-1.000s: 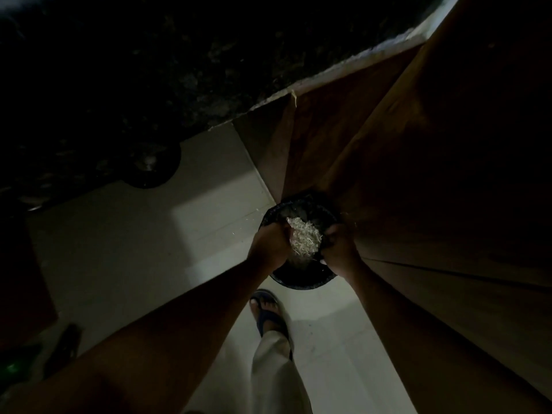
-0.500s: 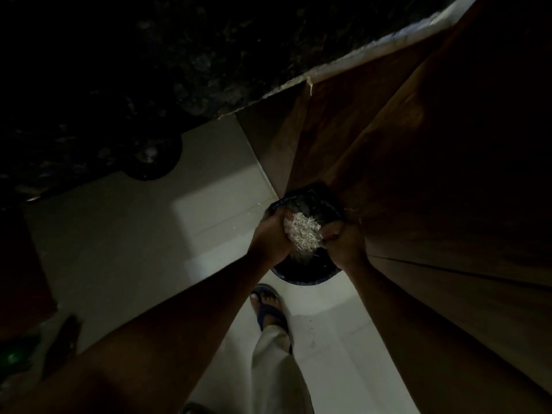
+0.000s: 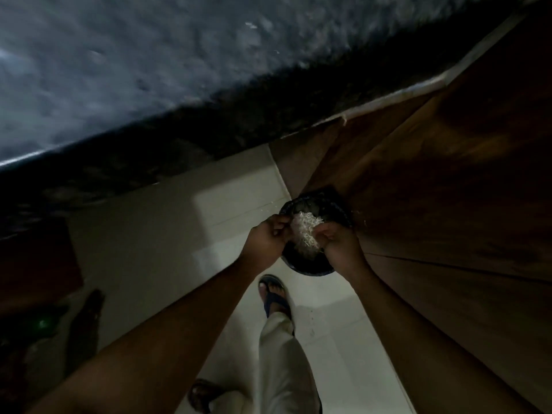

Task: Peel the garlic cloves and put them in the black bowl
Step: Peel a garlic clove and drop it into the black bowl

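Right of centre in the frame, a round black bowl (image 3: 310, 265) is held out over a pale tiled floor (image 3: 167, 231), close beside a brown wooden panel (image 3: 448, 204) that fills the right side. Inside the bowl lies a heap of pale, papery garlic skins and scraps (image 3: 304, 234); whole cloves cannot be told apart in the dim light. The left hand (image 3: 265, 240) is at the bowl's left rim, fingers curled inward with the fingertips pinched together at the edge of the heap; what they pinch is too small to tell. The right hand (image 3: 340, 245) is at the bowl's right side, fingers curled and touching the heap; whether it grips the rim or the scraps cannot be told. A dark speckled stone counter (image 3: 149, 70) crosses the upper left of the frame. Lower centre, a foot in a dark blue sandal (image 3: 274, 294) stands on the floor, a light trouser leg (image 3: 283, 363) below it. A second sandal (image 3: 206, 394) shows at the bottom edge.
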